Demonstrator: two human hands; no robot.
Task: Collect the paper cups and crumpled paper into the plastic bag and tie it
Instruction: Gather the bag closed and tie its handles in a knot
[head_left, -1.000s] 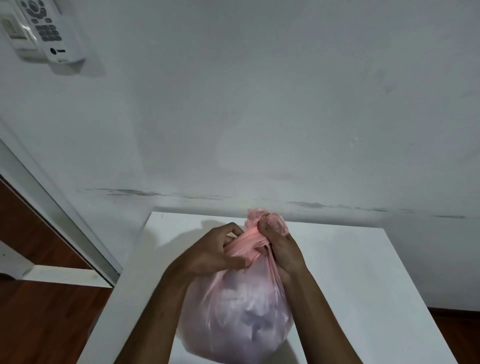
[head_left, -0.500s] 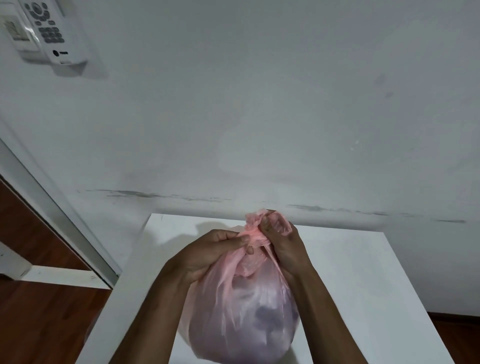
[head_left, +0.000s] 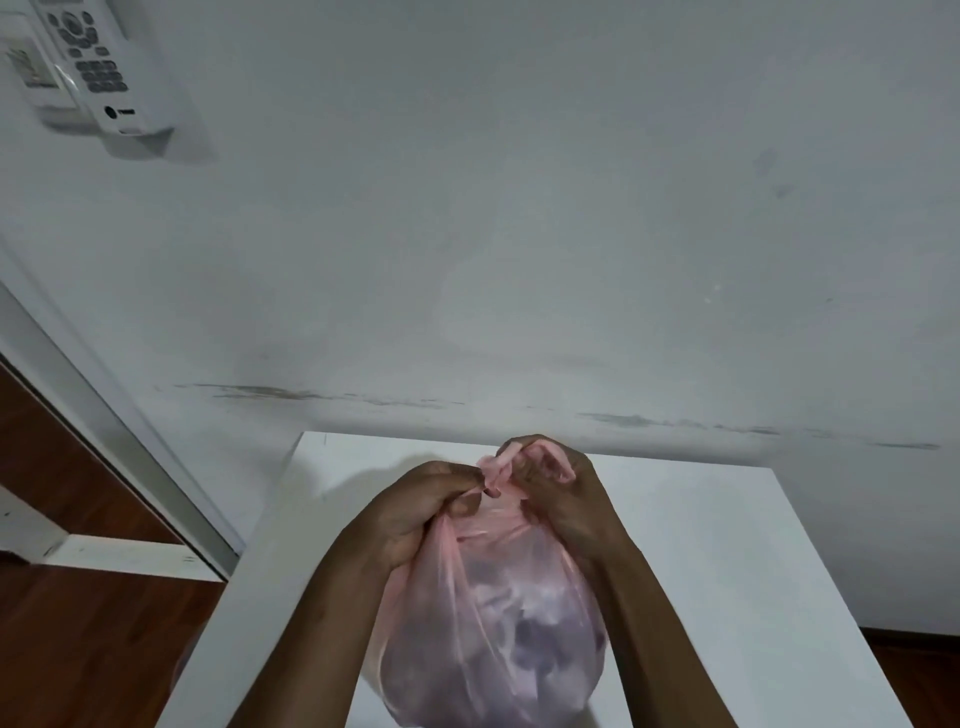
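On the white counter (head_left: 727, 545), close to its back edge by the wall, stands the pink bag (head_left: 498, 623), already stuffed; pale crumpled shapes show through the plastic, though I can't tell cups from paper. No loose rubbish is in sight on the counter, so collecting looks done and only the tying is left. Above the bag, the left hand (head_left: 415, 512) grips one twisted strand at its neck, fingers curled tight on it, while the right hand (head_left: 558, 493) pinches the other strand, looped over its fingers. The knot looks half formed, not yet pulled snug. Compared with a second ago, the strands are drawn thinner and the loop sits higher above the bag.
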